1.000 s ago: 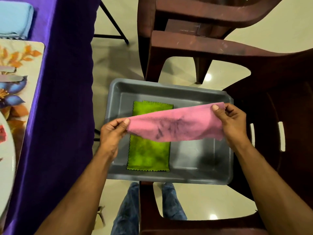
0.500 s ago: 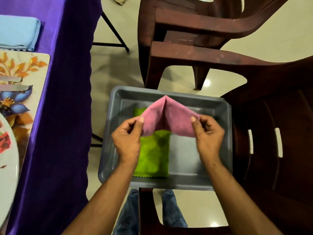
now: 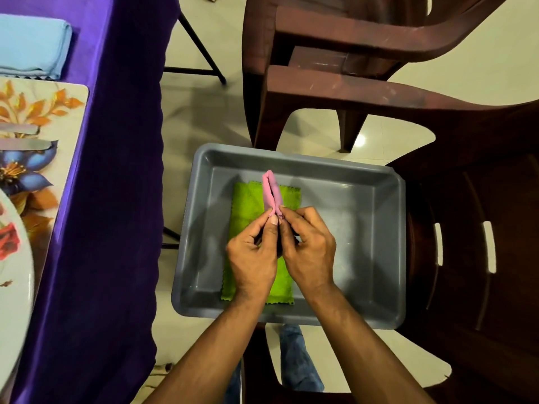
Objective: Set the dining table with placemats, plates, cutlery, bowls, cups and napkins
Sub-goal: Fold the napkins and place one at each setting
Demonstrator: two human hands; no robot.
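Centre of frame: small pink fleecy cloth napkin [image 3: 271, 191], doubled into a narrow upright fold, raised above the shallow grey rectangular plastic tray [image 3: 376, 228]. Pinched at its near edges between thumb and fingertips of the left hand [image 3: 253, 258] and the right hand [image 3: 309, 249], hands touching, both closed on the cloth. Edges apparently brought together to align the fold before transfer to the counter [image 3: 116, 141]. Below the hands, flat on the tray floor: lime-green napkin [image 3: 248, 199] with pinked zigzag edges, nap slightly mottled. Tray resting on a dark brown moulded plastic chair [image 3: 481, 258]. Left of frame: counter draped in purple velvety cloth, carrying a folded pale blue napkin [image 3: 32, 48], a glossy floral placemat [image 3: 38, 118] with rounded corners, and part of a white floral plate [image 3: 11, 272].
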